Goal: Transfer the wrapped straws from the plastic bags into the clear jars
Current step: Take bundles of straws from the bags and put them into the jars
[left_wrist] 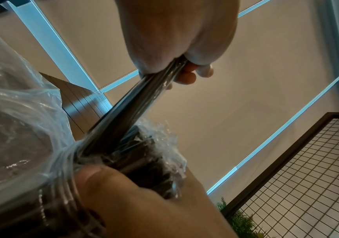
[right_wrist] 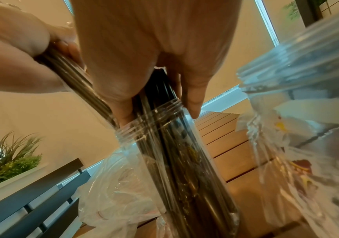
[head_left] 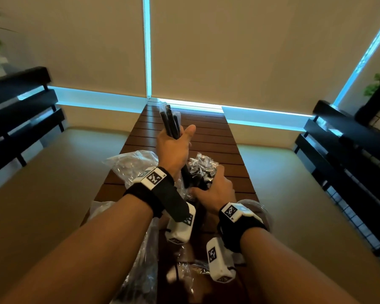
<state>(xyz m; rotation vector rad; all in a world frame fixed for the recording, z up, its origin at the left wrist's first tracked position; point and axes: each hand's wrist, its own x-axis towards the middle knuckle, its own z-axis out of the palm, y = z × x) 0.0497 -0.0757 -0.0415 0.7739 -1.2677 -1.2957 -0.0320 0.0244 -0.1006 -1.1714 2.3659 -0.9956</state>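
Observation:
My left hand (head_left: 176, 139) grips a bundle of black wrapped straws (head_left: 171, 122), tilted, its lower ends at the mouth of a clear jar (right_wrist: 176, 145) on the slatted wooden table (head_left: 215, 137). The bundle (left_wrist: 144, 99) runs from my left hand (left_wrist: 180, 48) down to the threaded jar rim (left_wrist: 62, 199). My right hand (head_left: 208, 189) holds the crinkly-topped straws (head_left: 203, 166) standing in that jar, thumb and fingers (right_wrist: 192, 96) closed round them just above the rim. A second clear jar (right_wrist: 298, 56) stands to the right.
Crumpled clear plastic bags lie left of the jar (head_left: 132, 164) and near my forearms (head_left: 140, 270); another bag (right_wrist: 306, 161) sits under the second jar. Dark benches (head_left: 24, 110) flank the narrow table, and a wire-grid panel (left_wrist: 306, 177) stands at the right.

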